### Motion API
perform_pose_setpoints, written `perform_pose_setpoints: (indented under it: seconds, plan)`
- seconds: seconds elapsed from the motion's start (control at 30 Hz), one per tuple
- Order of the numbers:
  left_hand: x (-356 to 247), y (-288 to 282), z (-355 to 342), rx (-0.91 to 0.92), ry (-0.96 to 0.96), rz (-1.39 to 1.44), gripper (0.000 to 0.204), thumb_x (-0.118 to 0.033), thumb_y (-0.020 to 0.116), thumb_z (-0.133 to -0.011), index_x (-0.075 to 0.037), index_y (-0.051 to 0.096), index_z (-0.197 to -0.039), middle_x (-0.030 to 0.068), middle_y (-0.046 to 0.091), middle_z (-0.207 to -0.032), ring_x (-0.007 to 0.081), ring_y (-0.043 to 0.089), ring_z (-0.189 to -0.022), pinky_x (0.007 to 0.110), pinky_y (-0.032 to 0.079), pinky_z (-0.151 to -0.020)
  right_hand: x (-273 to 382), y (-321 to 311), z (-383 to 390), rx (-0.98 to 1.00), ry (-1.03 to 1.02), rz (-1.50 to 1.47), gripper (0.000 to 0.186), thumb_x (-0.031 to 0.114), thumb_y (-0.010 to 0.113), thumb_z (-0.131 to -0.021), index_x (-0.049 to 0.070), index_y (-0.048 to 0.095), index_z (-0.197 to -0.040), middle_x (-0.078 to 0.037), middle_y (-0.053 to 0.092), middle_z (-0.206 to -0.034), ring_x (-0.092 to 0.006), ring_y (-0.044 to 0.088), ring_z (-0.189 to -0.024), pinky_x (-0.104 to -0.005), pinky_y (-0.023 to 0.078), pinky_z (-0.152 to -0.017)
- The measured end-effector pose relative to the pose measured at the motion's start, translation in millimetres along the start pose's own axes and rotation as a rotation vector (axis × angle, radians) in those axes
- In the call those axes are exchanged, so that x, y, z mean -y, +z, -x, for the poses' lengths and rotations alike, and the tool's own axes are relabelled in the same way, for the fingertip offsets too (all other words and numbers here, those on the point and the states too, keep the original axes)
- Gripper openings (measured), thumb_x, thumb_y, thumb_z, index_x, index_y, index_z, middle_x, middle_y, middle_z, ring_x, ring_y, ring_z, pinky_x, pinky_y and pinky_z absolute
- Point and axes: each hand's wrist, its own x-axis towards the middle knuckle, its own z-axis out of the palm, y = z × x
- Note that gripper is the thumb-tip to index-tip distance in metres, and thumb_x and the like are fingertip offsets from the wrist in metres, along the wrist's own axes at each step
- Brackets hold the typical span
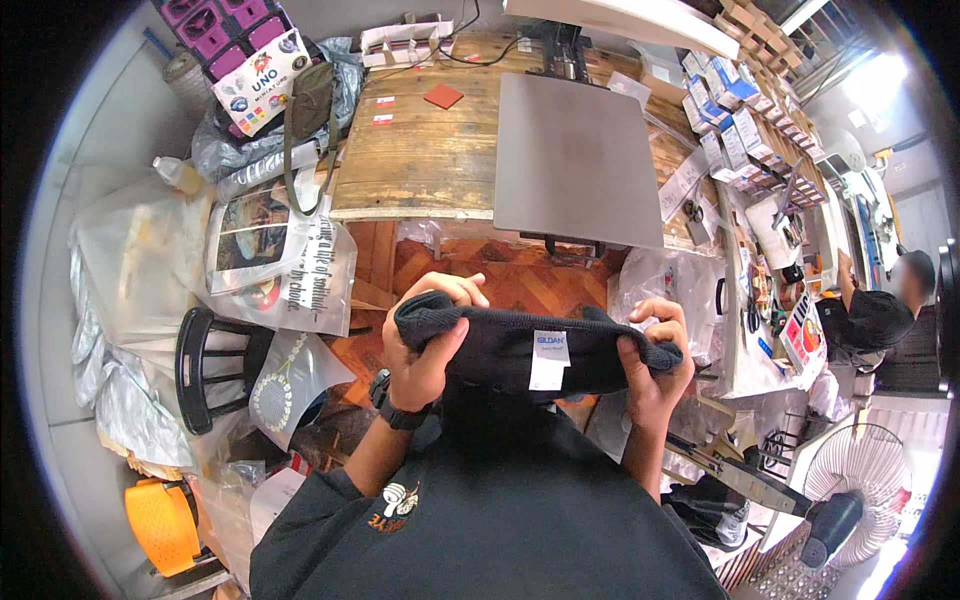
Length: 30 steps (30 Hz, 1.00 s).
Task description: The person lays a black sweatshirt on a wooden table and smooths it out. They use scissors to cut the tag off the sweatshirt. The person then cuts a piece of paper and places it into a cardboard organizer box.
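Observation:
A black shirt is stretched between my two hands in front of my chest. Its ribbed edge is rolled up at both ends, and a white label shows on the inside. My left hand grips the left end, thumb on top and fingers curled behind. At the other end my right hand pinches the ribbing between thumb and fingers. Beyond the shirt lies a grey flat board on a metal mount, apart from both hands. The lower part of the shirt is hard to tell from the black top I wear.
A wooden table carries a small red-brown square. Left are plastic bags and a black chair. A workbench with scissors stands right, near a fan. A person in black is at far right.

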Motion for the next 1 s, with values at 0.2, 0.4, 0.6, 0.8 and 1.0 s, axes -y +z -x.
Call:
perform_pose_setpoints:
  seconds: [0.2, 0.4, 0.6, 0.8, 1.0]
  plan:
    - [-4, -27, -1, 0.049, 0.010, -0.267, 0.011, -0.005, 0.066, -0.080, 0.001, 0.056, -0.079, 0.0058, 0.052, -0.077, 0.0148, 0.048, -0.066, 0.027, 0.036, -0.059, 9, 5, 22, 0.029, 0.293, 0.045, 0.027, 0.004, 0.075, -0.079, 0.005, 0.049, -0.083, -0.004, 0.056, -0.075, -0.0101, 0.052, -0.071, -0.0258, 0.042, -0.064]
    - [-12, -99, -6, 0.409, 0.051, -0.629, 0.040, -0.022, 0.083, -0.072, -0.006, 0.046, -0.069, 0.0052, 0.045, -0.064, 0.0165, 0.044, -0.055, 0.031, 0.037, -0.052, -10, -60, 30, 0.581, 0.600, 0.077, 0.035, 0.029, 0.083, -0.073, 0.003, 0.059, -0.078, 0.003, 0.053, -0.067, -0.0078, 0.050, -0.066, -0.0276, 0.040, -0.058]
    - [-62, -72, -81, 0.398, 0.386, -0.948, 0.046, -0.027, 0.092, -0.065, -0.007, 0.056, -0.085, 0.0038, 0.058, -0.080, 0.0143, 0.056, -0.072, 0.028, 0.047, -0.067, 33, -117, -47, 0.247, 0.172, 0.451, 0.036, 0.020, 0.087, -0.069, 0.002, 0.061, -0.086, -0.002, 0.056, -0.075, -0.0132, 0.053, -0.074, -0.0297, 0.045, -0.071]
    - [-76, -66, -96, 0.264, 0.205, -1.116, 0.024, -0.017, 0.078, -0.080, 0.000, 0.065, -0.090, 0.0112, 0.062, -0.073, 0.0246, 0.062, -0.066, 0.032, 0.048, -0.066, -19, -163, -71, 0.212, 0.324, 0.515, 0.018, 0.000, 0.075, -0.078, 0.002, 0.058, -0.086, -0.001, 0.056, -0.074, -0.0100, 0.052, -0.072, -0.0261, 0.044, -0.070]
    - [-36, -50, -84, 0.039, 0.197, -1.100, 0.017, -0.012, 0.075, -0.082, 0.001, 0.063, -0.085, 0.0095, 0.062, -0.073, 0.0181, 0.059, -0.066, 0.031, 0.046, -0.063, -62, -193, -95, 0.159, 0.223, 0.298, 0.011, -0.001, 0.070, -0.079, -0.001, 0.061, -0.086, -0.003, 0.059, -0.082, -0.0108, 0.055, -0.077, -0.0263, 0.043, -0.072]
